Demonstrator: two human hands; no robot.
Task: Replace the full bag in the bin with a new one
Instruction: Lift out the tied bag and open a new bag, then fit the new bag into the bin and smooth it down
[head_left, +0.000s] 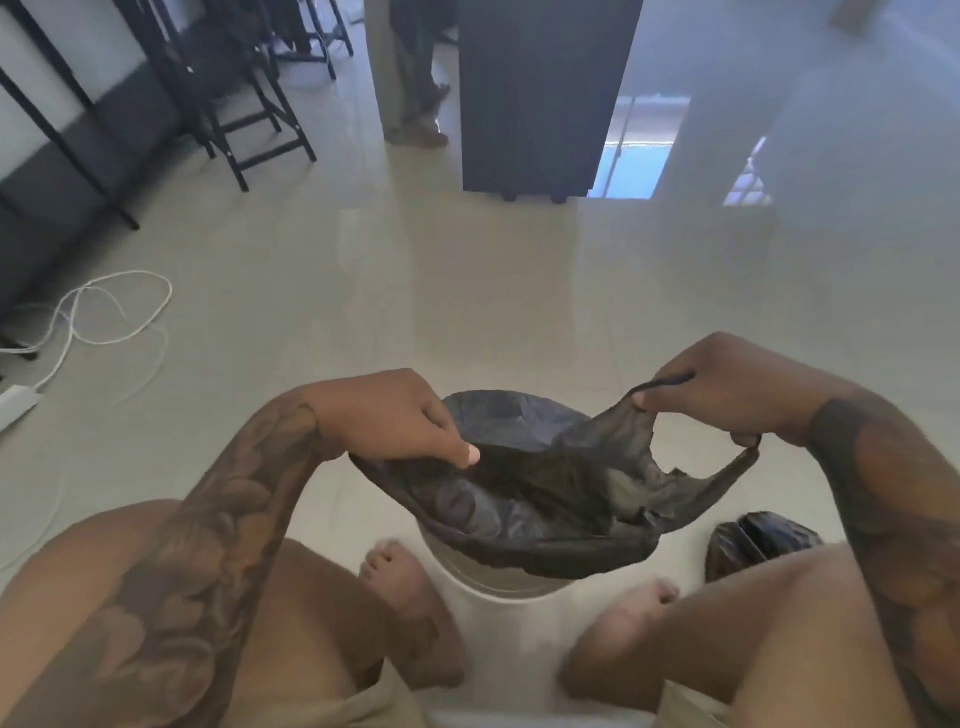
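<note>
As both hands spread the black bag over the white bin, we judge the lining step in hand. Left hand pinches the near rim; right hand grips a handle loop. Next: stretch the mouth over the bin's rim. A second dark bag lies on the floor beside it.

A pale tiled floor fills most of the view, with a white cable looped on it at the left, running to a white power strip at the edge. Black chairs stand at upper left. A dark cabinet stands at top centre, and someone's legs show just left of it.
</note>
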